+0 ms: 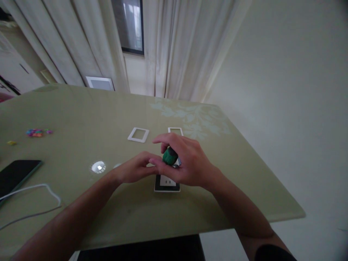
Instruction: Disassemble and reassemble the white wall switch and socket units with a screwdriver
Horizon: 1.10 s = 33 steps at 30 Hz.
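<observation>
A screwdriver stands roughly upright in my right hand [190,159], its green and black handle [170,156] wrapped by the thumb and fingers. Below it lies a wall socket [167,183], with a white face and a dark border, partly covered by both hands. My left hand [137,166] reaches in from the left, thumb and forefinger close together at the socket and screwdriver. Its fingertips are hidden behind my right thumb, so what they pinch does not show. Beyond the hands lie a white square frame [131,136] and a second white frame [175,128], partly covered by my right hand.
On the left of the glossy green table [89,116] are a black phone [17,174], a white cable [40,185], small colourful pieces [38,133] and a yellow piece [11,143]. Curtains [185,50] hang behind the table; a wall [293,90] stands at the right.
</observation>
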Motion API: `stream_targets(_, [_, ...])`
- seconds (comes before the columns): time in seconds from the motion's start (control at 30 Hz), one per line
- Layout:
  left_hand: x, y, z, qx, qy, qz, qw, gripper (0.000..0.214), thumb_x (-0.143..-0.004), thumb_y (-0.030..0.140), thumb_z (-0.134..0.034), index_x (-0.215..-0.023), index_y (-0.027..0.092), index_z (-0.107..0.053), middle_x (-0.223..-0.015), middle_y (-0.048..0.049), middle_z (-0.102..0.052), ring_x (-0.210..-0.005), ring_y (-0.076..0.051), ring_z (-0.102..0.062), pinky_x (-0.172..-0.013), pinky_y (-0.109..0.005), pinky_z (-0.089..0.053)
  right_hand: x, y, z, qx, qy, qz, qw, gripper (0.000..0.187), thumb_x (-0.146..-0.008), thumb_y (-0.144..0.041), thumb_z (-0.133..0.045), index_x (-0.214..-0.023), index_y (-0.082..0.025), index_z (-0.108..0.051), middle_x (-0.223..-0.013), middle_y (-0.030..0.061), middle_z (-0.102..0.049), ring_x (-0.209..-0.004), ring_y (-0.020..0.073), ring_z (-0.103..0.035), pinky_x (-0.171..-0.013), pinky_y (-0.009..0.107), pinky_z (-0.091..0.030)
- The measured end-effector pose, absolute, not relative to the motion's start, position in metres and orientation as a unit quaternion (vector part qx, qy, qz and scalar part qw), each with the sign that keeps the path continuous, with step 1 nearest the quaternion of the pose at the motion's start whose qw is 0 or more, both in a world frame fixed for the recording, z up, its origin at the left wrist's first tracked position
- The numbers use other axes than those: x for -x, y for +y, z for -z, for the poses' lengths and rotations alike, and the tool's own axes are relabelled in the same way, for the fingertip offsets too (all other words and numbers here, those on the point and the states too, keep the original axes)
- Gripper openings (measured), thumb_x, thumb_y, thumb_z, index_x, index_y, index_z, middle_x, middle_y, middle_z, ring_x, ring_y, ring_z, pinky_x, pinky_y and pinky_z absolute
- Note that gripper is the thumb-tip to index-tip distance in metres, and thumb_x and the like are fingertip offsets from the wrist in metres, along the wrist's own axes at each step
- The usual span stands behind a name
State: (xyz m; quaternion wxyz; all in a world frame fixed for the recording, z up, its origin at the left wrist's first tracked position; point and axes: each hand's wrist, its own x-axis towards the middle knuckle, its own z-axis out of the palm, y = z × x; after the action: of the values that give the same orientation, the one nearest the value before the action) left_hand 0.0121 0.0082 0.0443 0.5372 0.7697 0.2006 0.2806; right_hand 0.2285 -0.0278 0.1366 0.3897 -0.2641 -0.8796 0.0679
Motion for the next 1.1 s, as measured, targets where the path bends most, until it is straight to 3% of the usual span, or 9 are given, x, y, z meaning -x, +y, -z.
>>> stream_targets(0.1, [-0.019, 0.007, -0.043, -0.746, 0.241, -0.321, 0.532, 0.028, -0.094, 0.04, -0.083, -0.084, 0.015, -0.074, -0.082, -0.0022, -0.072, -0.078, -0.018, -0.064, -0.073, -0.027, -0.055, -0.228, -0.028, -0.137, 0.266, -0.878, -0.069, 0.393, 0.033, -0.102, -0.036, -0.074, -0.129, -0.021, -0.062, -0.107, 0.0052, -0.079, -0.087, 0.0166, -0.073, -0.082, 0.029, -0.055])
stream_targets(0.23, [-0.024, 0.005, -0.047, -0.73, 0.239, -0.348, 0.538, 0.033, -0.081, 0.035, -0.094, -0.1, 0.017, -0.075, -0.102, -0.0055, -0.077, -0.093, -0.022, -0.069, -0.084, -0.031, -0.059, -0.228, -0.026, -0.135, 0.265, -0.88, -0.069, 0.389, 0.034, -0.101, -0.035, -0.075, -0.13, -0.021, -0.062, -0.113, 0.0064, -0.079, -0.09, 0.0172, -0.072, -0.085, 0.03, -0.056])
stream_targets(0.37, [-0.011, 0.008, -0.05, -0.759, 0.194, -0.28, 0.555, 0.024, -0.098, 0.04, -0.079, -0.096, 0.016, -0.077, -0.094, -0.0053, -0.078, -0.087, -0.02, -0.069, -0.083, -0.03, -0.059, -0.23, -0.025, -0.135, 0.268, -0.878, -0.068, 0.39, 0.034, -0.1, -0.032, -0.075, -0.13, -0.019, -0.063, -0.107, 0.0051, -0.077, -0.083, 0.0153, -0.07, -0.08, 0.028, -0.054])
stream_targets(0.43, [-0.006, 0.01, -0.048, -0.774, 0.196, -0.264, 0.542, 0.029, -0.105, 0.041, -0.07, -0.091, 0.016, -0.078, -0.088, -0.0045, -0.078, -0.083, -0.019, -0.068, -0.08, -0.029, -0.058, -0.23, -0.025, -0.136, 0.276, -0.877, -0.066, 0.388, 0.035, -0.101, -0.034, -0.075, -0.13, -0.019, -0.063, -0.103, 0.0038, -0.076, -0.082, 0.0152, -0.069, -0.078, 0.028, -0.053])
stream_targets(0.6, [-0.012, 0.013, -0.038, -0.748, 0.255, -0.33, 0.516, 0.027, -0.097, 0.039, -0.08, -0.085, 0.015, -0.075, -0.081, -0.0021, -0.074, -0.078, -0.018, -0.066, -0.073, -0.027, -0.054, -0.229, -0.027, -0.136, 0.282, -0.874, -0.077, 0.388, 0.034, -0.102, -0.036, -0.073, -0.131, -0.021, -0.062, -0.098, 0.0017, -0.076, -0.085, 0.0157, -0.072, -0.08, 0.028, -0.053])
stream_targets(0.67, [-0.015, 0.012, -0.037, -0.738, 0.261, -0.35, 0.515, 0.027, -0.092, 0.041, -0.086, -0.097, 0.016, -0.076, -0.094, -0.0037, -0.077, -0.087, -0.02, -0.069, -0.078, -0.029, -0.056, -0.228, -0.026, -0.134, 0.279, -0.876, -0.082, 0.385, 0.033, -0.104, -0.035, -0.071, -0.132, -0.022, -0.061, -0.101, 0.0023, -0.078, -0.087, 0.0158, -0.073, -0.082, 0.028, -0.054])
stream_targets(0.73, [-0.014, 0.011, -0.039, -0.745, 0.252, -0.347, 0.511, 0.046, -0.085, 0.046, -0.092, -0.118, 0.019, -0.075, -0.118, -0.0074, -0.077, -0.104, -0.026, -0.071, -0.09, -0.036, -0.059, -0.228, -0.025, -0.133, 0.277, -0.877, -0.069, 0.386, 0.029, -0.105, -0.032, -0.069, -0.132, -0.022, -0.061, -0.103, 0.0025, -0.079, -0.088, 0.0156, -0.074, -0.082, 0.028, -0.055])
stream_targets(0.87, [-0.011, 0.003, -0.047, -0.812, 0.282, -0.251, 0.446, 0.08, -0.077, 0.052, -0.097, -0.144, 0.023, -0.064, -0.143, -0.0133, -0.069, -0.129, -0.037, -0.065, -0.111, -0.052, -0.053, -0.237, -0.023, -0.143, 0.307, -0.829, -0.037, 0.465, 0.023, -0.103, -0.033, -0.075, -0.122, -0.024, -0.065, -0.095, -0.0012, -0.077, -0.077, 0.0128, -0.072, -0.072, 0.025, -0.056])
stream_targets(1.1, [-0.019, -0.015, -0.059, -0.891, 0.307, -0.16, 0.296, 0.089, -0.078, 0.032, -0.092, -0.158, 0.024, -0.054, -0.147, -0.0159, -0.069, -0.133, -0.038, -0.064, -0.114, -0.058, -0.051, -0.284, -0.004, -0.146, 0.409, -0.616, -0.031, 0.672, 0.026, -0.093, -0.037, -0.086, -0.107, -0.024, -0.068, -0.086, -0.0018, -0.074, -0.071, 0.0138, -0.07, -0.06, 0.025, -0.055])
